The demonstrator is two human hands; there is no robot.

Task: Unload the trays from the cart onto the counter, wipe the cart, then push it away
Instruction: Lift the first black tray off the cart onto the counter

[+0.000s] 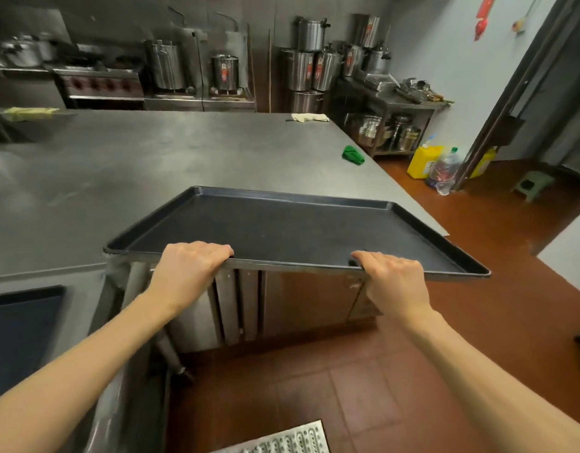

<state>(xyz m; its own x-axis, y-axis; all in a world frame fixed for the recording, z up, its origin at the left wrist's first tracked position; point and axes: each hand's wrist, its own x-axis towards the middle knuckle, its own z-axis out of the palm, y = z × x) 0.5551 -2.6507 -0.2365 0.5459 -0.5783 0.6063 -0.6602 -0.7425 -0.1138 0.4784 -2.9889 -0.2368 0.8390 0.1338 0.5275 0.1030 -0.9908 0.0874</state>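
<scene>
A large dark baking tray (282, 227) lies partly over the near right corner of the steel counter (118, 165), its near edge and right corner overhanging the floor. My left hand (187, 266) grips the tray's near rim on the left, and my right hand (393, 277) grips the same rim on the right. Another dark tray (17, 335) shows at the lower left, on a steel frame that looks like the cart (118, 403); most of it is out of view. A green cloth (353, 155) lies on the counter near its right edge.
A whitish cloth (309, 117) sits at the counter's far right corner and a yellow cloth (28, 112) at the far left. Steel pots (301, 68) and a stove line the back wall. Bottles (444, 168) and a green stool (532, 184) stand on the red floor at right.
</scene>
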